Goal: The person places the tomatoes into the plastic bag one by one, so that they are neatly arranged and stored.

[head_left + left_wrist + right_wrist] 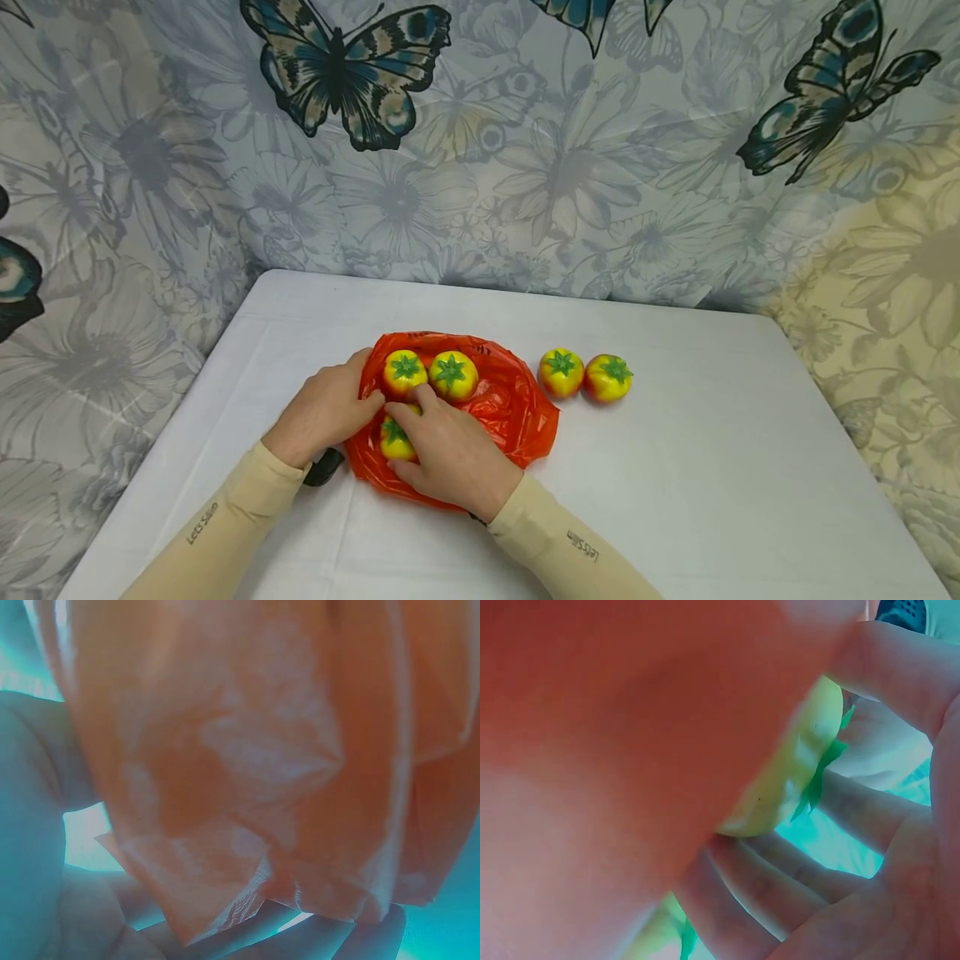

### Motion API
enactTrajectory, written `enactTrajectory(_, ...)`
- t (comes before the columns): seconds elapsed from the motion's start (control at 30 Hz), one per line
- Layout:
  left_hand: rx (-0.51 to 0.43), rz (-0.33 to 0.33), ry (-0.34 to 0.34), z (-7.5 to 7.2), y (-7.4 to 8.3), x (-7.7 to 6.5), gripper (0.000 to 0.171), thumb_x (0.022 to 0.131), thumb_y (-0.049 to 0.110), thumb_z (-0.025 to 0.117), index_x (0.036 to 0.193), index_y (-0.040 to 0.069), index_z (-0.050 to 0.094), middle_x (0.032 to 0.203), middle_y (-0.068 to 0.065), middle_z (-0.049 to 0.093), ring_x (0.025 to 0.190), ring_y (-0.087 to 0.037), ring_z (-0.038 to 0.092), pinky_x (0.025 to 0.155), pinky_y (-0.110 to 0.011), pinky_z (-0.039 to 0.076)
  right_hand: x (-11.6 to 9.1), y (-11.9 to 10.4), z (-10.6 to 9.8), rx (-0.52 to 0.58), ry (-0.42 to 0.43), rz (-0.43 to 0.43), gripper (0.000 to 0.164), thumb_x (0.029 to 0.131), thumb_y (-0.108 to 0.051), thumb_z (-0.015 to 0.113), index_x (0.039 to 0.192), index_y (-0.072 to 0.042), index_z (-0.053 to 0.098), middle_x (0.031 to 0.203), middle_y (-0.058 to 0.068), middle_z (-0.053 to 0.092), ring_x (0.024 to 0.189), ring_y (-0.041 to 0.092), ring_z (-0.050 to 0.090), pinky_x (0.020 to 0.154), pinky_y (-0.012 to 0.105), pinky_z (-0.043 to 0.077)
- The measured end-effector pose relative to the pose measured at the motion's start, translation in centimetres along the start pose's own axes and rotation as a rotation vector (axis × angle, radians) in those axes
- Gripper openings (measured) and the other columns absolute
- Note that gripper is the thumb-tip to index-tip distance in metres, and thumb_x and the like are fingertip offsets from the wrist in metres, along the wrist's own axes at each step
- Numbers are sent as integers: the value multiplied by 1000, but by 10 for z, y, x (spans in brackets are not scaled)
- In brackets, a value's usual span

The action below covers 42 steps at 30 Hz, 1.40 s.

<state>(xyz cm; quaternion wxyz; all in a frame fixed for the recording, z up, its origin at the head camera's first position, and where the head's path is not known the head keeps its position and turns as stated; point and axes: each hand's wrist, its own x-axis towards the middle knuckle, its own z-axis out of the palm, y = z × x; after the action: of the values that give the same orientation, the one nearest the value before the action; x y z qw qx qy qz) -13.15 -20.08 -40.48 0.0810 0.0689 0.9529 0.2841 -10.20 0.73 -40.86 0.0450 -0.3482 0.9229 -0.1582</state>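
Note:
A red plastic bag (510, 408) lies spread open on the table, holding three red-yellow tomatoes with green star-shaped tops. Two of these, a left tomato (403, 369) and a right tomato (454, 380), sit side by side at its back. My right hand (461, 454) reaches into the bag, thumb and fingers round the front tomato (394, 440), partly covering it. At the bag's left edge my left hand (326, 408) grips the plastic, thumb toward the inside. The left wrist view shows fingers behind the crinkled bag (225, 787). In the right wrist view, bag plastic hides part of the held tomato (799, 772).
Right of the bag, two more tomatoes, one nearer (561, 379) and one farther right (608, 380), stand close together on the white-covered table (712, 467). A black object (324, 468) shows at my left wrist. Behind the table hangs butterfly-patterned fabric (555, 183).

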Motion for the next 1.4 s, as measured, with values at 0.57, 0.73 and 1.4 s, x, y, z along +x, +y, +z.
enactTrajectory(0.57,5,-13,-15,0,4,2,64,101,24,62,158,1,45,130,-20,76,91,-24,77,84,-49,67,-2,6,-5,-25,-20,11,67,97,-45,79,154,-18,57,136,6,59,115,16,66,99,33,63)
enactTrajectory(0.73,-2,-6,-14,1,6,3,62,101,24,62,157,2,46,129,-19,77,92,-24,76,85,-50,66,-10,15,-15,3,-18,36,72,97,-50,78,158,-20,54,144,7,60,121,19,69,103,39,62)
enactTrajectory(1.4,-33,-34,-41,3,7,-5,67,103,27,61,163,3,40,144,-21,69,113,-30,74,92,-53,65,-87,134,-89,113,238,304,64,97,-40,80,153,-16,60,146,9,61,123,32,69,100,51,63)
